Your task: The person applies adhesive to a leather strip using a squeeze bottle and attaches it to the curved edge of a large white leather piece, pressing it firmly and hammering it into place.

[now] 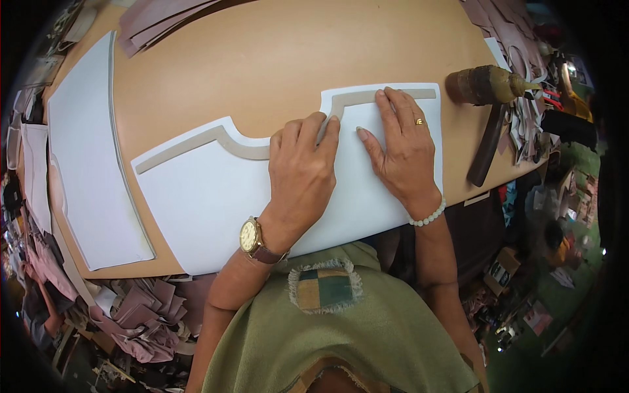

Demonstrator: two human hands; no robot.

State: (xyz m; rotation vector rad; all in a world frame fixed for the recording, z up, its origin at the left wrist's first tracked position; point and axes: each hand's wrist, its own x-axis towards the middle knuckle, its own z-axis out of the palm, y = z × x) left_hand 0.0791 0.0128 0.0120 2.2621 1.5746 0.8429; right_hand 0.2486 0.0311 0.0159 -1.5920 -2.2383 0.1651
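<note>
A large white sheet panel [216,196] lies flat before me, its far edge cut in steps and a dip. Along that edge runs a narrow grey strip [190,145], which follows the curve. My left hand [303,170] is over the middle of the dip, fingers bent, thumb and forefinger closed together at the strip's inner corner; it hides that stretch. On the panel's right part rests my right hand [407,144], fingers stretched out, fingertips touching the strip and thumb held apart on the white surface.
A stack of white panels [95,157] lies at the left of the tan table [282,52]. Dull-pink sheets [154,23] are at the far left edge. On the right are a stained brown bottle [481,85] with a nozzle, a dark bar [488,147] and white scraps [527,124].
</note>
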